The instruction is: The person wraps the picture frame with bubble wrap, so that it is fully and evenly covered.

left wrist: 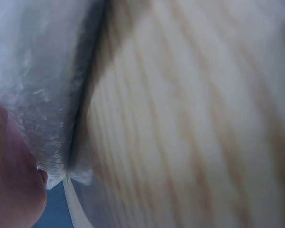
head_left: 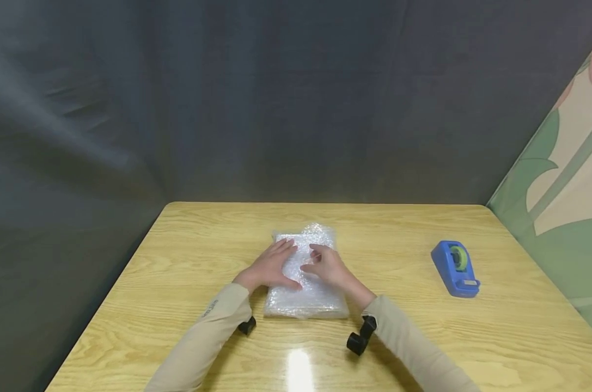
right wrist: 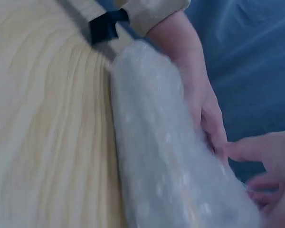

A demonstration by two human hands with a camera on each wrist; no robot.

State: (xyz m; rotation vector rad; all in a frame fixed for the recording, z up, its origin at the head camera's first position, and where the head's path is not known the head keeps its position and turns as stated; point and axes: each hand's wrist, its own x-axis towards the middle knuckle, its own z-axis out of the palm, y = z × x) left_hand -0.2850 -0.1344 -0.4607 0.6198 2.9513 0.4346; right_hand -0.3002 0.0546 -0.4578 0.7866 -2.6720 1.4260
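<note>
A flat package wrapped in clear bubble wrap (head_left: 307,302) lies on the wooden table, with a loose flap of wrap at its far end. My left hand (head_left: 274,267) rests on the package's left side, fingers spread and thumb pointing inward. On the right side, my right hand (head_left: 327,267) is over the wrap, thumb and index finger apart and the other fingers bent. The right wrist view catches this hand (right wrist: 275,173) at its right edge, close to the left hand. Any small piece under its fingers is too unclear to make out.
A blue tape dispenser (head_left: 455,269) with a greenish roll stands on the right of the table (head_left: 202,250). Behind the table hangs a dark curtain (head_left: 296,109). A flower-patterned cloth (head_left: 570,207) borders the right side.
</note>
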